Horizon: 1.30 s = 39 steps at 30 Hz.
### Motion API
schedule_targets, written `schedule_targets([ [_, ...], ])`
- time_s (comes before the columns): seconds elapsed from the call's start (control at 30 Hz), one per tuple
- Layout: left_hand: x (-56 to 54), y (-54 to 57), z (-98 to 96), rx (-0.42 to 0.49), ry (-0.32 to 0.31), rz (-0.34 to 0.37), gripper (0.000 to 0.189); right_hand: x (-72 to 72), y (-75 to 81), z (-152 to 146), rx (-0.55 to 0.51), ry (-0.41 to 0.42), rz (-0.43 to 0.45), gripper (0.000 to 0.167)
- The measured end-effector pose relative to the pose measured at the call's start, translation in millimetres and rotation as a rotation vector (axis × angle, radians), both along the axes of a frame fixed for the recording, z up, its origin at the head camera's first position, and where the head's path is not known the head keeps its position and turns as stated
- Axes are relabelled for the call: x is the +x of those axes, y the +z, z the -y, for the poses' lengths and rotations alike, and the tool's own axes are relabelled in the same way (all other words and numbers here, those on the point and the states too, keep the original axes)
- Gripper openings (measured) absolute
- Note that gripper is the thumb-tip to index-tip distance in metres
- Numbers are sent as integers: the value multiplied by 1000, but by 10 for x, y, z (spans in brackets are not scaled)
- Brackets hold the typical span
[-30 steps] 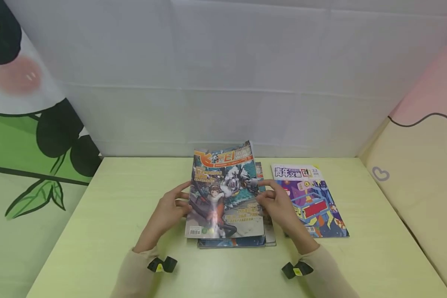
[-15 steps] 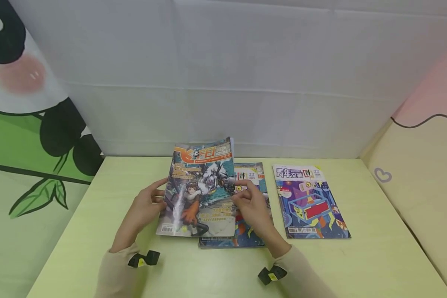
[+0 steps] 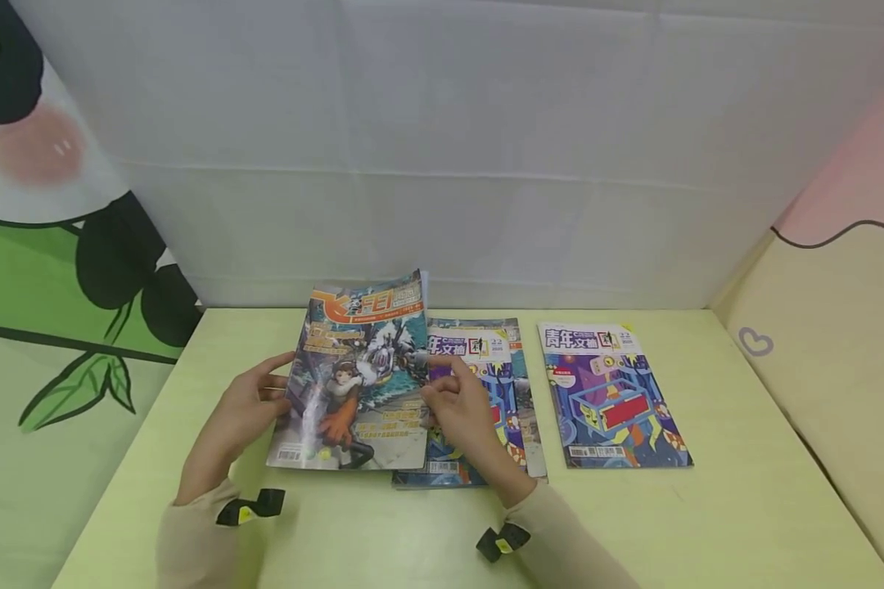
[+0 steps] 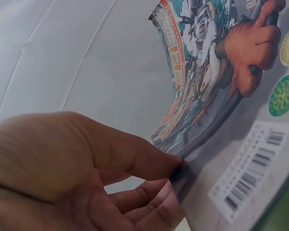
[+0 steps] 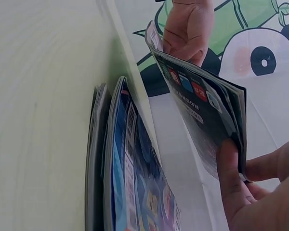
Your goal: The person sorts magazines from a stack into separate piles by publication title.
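Note:
Both hands hold up a comic magazine (image 3: 357, 384) with an orange title and an armoured figure on its cover. My left hand (image 3: 246, 409) pinches its left edge, thumb on the cover in the left wrist view (image 4: 86, 163). The right hand (image 3: 460, 409) pinches the opposite edge; in the right wrist view the magazine (image 5: 197, 101) is lifted above the pile, its dark back cover showing. Under its right part lies a purple-and-blue magazine (image 3: 511, 409), stacked on another magazine (image 3: 534, 442) that peeks out at the right. The comic hides the pile's left side.
A second purple-and-blue magazine (image 3: 619, 401) lies flat at the right of the pale yellow table (image 3: 383, 540). A white cloth wall (image 3: 442, 164) rises at the table's back edge. Printed panels stand on both sides.
Both hands have carried the comic magazine leftward off the middle of the pile, uncovering more of the purple-and-blue magazine below. The magazine at the right has stayed in place.

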<state>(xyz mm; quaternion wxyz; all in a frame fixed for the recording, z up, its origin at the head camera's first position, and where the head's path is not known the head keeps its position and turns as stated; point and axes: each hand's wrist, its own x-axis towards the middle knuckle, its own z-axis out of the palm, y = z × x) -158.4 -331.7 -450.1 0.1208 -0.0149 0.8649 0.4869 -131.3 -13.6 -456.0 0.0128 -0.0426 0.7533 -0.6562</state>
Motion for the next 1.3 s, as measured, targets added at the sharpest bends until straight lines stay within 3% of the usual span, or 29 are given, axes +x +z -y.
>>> schedule_targets([
  [0.67,20,-93,466,-10,22,7,82,-29,-87,494,39,26,-27,39],
  [1.3,-6,-236,647,-49,-9,63,79,-51,-370,678,44,15,49,42],
])
